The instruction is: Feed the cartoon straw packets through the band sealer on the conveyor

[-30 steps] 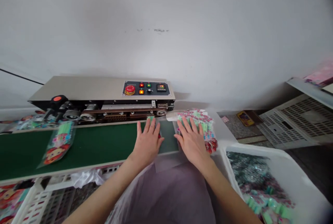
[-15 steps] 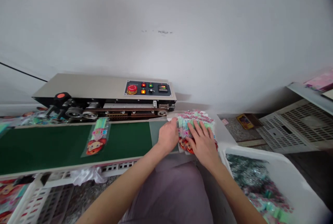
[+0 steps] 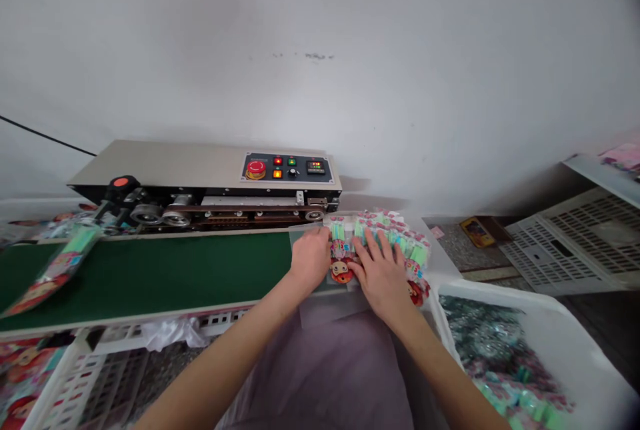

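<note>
My left hand (image 3: pixel 311 258) is closed at the left edge of a clear packet (image 3: pixel 341 269) with green sticks and a red-haired cartoon head, by the belt's right end. Its fingertips are partly hidden. My right hand (image 3: pixel 384 275) lies with fingers spread over a fanned pile of similar packets (image 3: pixel 417 255). On the left part of the green conveyor belt (image 3: pixel 200 270), another packet (image 3: pixel 63 267) lies at a slant. Behind the belt stands a sealing machine (image 3: pixel 210 167) with lit buttons and a red stop knob (image 3: pixel 257 169).
A white bin (image 3: pixel 575 343) with many packets stands at lower right. Beyond it are a slatted plastic crate (image 3: pixel 595 237) and a small cardboard box (image 3: pixel 477 231). At lower left, a white basket (image 3: pixel 75 383) sits beside more packets (image 3: pixel 25 377) below the belt.
The packet on the belt has travelled left and turned aslant. My left hand has shifted slightly left with one packet, which now lies apart from the pile under my right hand.
</note>
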`<action>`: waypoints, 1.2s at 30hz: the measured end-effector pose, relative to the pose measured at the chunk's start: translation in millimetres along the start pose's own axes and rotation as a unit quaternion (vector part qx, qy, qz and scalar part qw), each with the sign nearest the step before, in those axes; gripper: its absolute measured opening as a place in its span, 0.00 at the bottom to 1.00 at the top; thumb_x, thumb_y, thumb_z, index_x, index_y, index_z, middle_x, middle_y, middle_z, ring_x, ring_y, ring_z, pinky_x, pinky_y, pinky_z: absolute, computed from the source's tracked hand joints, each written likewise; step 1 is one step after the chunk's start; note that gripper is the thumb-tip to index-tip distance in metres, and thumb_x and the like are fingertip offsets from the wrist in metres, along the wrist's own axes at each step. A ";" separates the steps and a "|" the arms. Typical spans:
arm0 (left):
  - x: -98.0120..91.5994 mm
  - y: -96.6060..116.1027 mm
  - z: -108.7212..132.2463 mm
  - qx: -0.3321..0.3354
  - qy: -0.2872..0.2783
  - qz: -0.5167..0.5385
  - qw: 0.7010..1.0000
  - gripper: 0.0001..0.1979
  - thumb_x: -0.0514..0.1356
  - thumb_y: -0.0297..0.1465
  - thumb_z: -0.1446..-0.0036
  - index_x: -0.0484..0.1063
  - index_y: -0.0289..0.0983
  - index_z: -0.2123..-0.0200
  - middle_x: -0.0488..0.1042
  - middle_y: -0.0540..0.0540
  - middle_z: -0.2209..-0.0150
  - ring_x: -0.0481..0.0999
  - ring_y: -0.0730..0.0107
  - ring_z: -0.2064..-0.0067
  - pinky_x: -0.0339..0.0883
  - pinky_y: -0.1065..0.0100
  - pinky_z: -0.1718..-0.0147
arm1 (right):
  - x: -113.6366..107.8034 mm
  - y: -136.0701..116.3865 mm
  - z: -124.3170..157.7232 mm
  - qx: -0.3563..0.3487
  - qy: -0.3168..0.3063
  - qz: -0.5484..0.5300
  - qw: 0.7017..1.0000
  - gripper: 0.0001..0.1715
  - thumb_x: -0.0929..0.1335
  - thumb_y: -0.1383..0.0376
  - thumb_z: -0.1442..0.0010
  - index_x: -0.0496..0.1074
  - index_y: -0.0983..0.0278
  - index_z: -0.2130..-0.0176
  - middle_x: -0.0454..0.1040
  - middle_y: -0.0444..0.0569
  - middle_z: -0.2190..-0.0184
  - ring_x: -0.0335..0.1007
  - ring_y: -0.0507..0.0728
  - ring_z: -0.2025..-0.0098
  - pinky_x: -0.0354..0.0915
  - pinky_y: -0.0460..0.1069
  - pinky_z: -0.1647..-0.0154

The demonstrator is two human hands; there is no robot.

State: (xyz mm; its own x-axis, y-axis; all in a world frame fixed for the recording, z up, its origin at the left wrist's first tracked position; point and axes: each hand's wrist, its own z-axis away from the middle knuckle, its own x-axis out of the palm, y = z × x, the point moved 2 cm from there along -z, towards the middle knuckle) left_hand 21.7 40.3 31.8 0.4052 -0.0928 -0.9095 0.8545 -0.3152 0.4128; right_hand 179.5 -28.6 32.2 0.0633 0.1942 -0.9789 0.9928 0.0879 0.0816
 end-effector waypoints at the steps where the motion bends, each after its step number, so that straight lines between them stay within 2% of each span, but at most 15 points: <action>1: 1.1 -1.0 3.1 0.008 0.009 -0.009 1.000 0.11 0.52 0.26 0.34 0.73 0.38 0.55 0.78 0.41 0.54 0.77 0.58 0.50 0.70 0.61 0.54 | -0.1 -1.7 -0.8 -0.011 0.001 -0.005 1.000 0.30 0.62 0.57 0.29 0.61 0.59 0.32 0.56 0.53 0.29 0.46 0.72 0.28 0.48 0.72 0.33; 4: 9.1 -4.4 16.0 0.084 0.041 -0.042 0.995 0.15 0.50 0.26 0.33 0.71 0.36 0.47 0.74 0.38 0.44 0.71 0.55 0.42 0.67 0.57 0.46 | 1.9 -9.3 -4.3 -0.074 -0.017 -0.028 0.997 0.30 0.62 0.57 0.29 0.60 0.57 0.31 0.56 0.49 0.29 0.44 0.70 0.27 0.43 0.73 0.31; 6: 15.6 -7.2 24.8 0.151 0.049 -0.058 0.986 0.20 0.49 0.27 0.32 0.67 0.34 0.40 0.69 0.38 0.37 0.66 0.53 0.36 0.60 0.51 0.39 | 4.3 -13.2 -6.3 -0.096 -0.031 -0.037 0.994 0.28 0.61 0.57 0.29 0.61 0.57 0.32 0.59 0.48 0.30 0.46 0.69 0.27 0.41 0.73 0.30; 10: 21.3 -9.6 30.4 0.182 0.029 -0.078 0.980 0.24 0.47 0.30 0.30 0.62 0.32 0.35 0.63 0.37 0.32 0.57 0.49 0.30 0.44 0.40 0.32 | 2.3 -14.3 -7.3 -0.081 -0.028 -0.030 0.996 0.28 0.60 0.59 0.28 0.61 0.57 0.32 0.58 0.48 0.30 0.47 0.69 0.28 0.45 0.73 0.32; 14: 25.7 0.0 24.0 0.212 0.011 -0.081 0.974 0.26 0.44 0.36 0.28 0.57 0.32 0.31 0.56 0.37 0.29 0.51 0.52 0.27 0.45 0.42 0.31 | -10.1 -4.7 -0.3 -0.032 0.012 0.001 0.999 0.27 0.59 0.58 0.27 0.62 0.59 0.32 0.58 0.51 0.29 0.49 0.69 0.28 0.49 0.71 0.32; 17: 33.9 2.1 21.9 0.207 0.006 -0.088 0.974 0.29 0.40 0.41 0.27 0.54 0.34 0.30 0.50 0.40 0.27 0.48 0.54 0.26 0.45 0.37 0.32 | -11.2 8.5 11.3 0.059 0.045 0.051 0.996 0.29 0.58 0.56 0.27 0.64 0.64 0.34 0.60 0.58 0.31 0.52 0.73 0.30 0.51 0.72 0.35; 19: 37.7 -1.5 23.6 0.195 0.010 -0.095 0.976 0.29 0.39 0.42 0.27 0.53 0.35 0.29 0.48 0.41 0.26 0.47 0.54 0.26 0.44 0.34 0.32 | -4.7 14.0 17.9 0.097 0.044 0.074 0.992 0.31 0.59 0.54 0.28 0.64 0.66 0.33 0.60 0.62 0.31 0.54 0.76 0.31 0.53 0.73 0.37; 21: 37.8 -7.7 27.0 0.184 0.012 -0.098 0.978 0.29 0.39 0.42 0.27 0.53 0.35 0.29 0.48 0.42 0.26 0.46 0.55 0.26 0.44 0.33 0.33 | 4.1 12.7 19.6 0.088 0.031 0.068 0.993 0.31 0.60 0.54 0.28 0.63 0.66 0.33 0.59 0.61 0.31 0.53 0.76 0.31 0.54 0.72 0.36; 24: 30.5 -19.4 33.1 0.171 0.009 -0.103 0.980 0.29 0.39 0.42 0.27 0.53 0.36 0.29 0.48 0.43 0.26 0.46 0.55 0.26 0.43 0.33 0.32 | 11.6 -2.3 10.7 0.040 0.025 0.026 0.999 0.31 0.61 0.55 0.29 0.62 0.65 0.32 0.57 0.58 0.29 0.50 0.73 0.29 0.53 0.69 0.33; 27: 17.2 -31.8 38.7 0.145 -0.005 -0.119 0.982 0.28 0.41 0.41 0.27 0.55 0.36 0.30 0.50 0.42 0.27 0.48 0.53 0.26 0.43 0.33 0.32 | 8.8 -26.4 -6.2 -0.009 0.017 -0.026 0.999 0.31 0.62 0.56 0.29 0.62 0.66 0.33 0.58 0.56 0.30 0.50 0.71 0.28 0.50 0.67 0.30; 30: 1.3 -41.9 42.1 0.095 -0.006 -0.140 0.986 0.28 0.45 0.40 0.28 0.59 0.33 0.32 0.53 0.38 0.28 0.51 0.47 0.27 0.43 0.32 0.33 | -1.5 -44.0 -18.2 -0.049 0.000 -0.068 0.996 0.30 0.61 0.56 0.28 0.64 0.65 0.33 0.60 0.54 0.31 0.50 0.68 0.28 0.49 0.65 0.29; 33: -10.0 -40.8 43.1 0.084 0.000 -0.133 0.988 0.26 0.47 0.37 0.29 0.62 0.30 0.34 0.56 0.35 0.29 0.53 0.45 0.28 0.42 0.33 0.33 | -14.1 -39.1 -16.0 -0.046 0.017 -0.077 0.996 0.29 0.60 0.57 0.28 0.63 0.64 0.33 0.59 0.52 0.30 0.48 0.67 0.28 0.48 0.65 0.28; 36: -8.9 -22.6 42.9 0.131 -0.002 -0.087 0.988 0.24 0.46 0.35 0.28 0.63 0.31 0.34 0.58 0.36 0.30 0.54 0.50 0.28 0.41 0.35 0.31 | -18.4 -16.5 -3.3 0.006 0.039 -0.050 0.998 0.29 0.58 0.58 0.27 0.63 0.66 0.33 0.60 0.55 0.31 0.47 0.67 0.27 0.48 0.66 0.29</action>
State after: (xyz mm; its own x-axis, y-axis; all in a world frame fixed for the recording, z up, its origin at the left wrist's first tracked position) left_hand -15.2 7.8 28.5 0.2582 -0.0190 -0.9659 0.7979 -0.5595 0.2243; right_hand 161.6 -30.4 49.5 -0.0439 0.2611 -0.9643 0.9949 0.0989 -0.0185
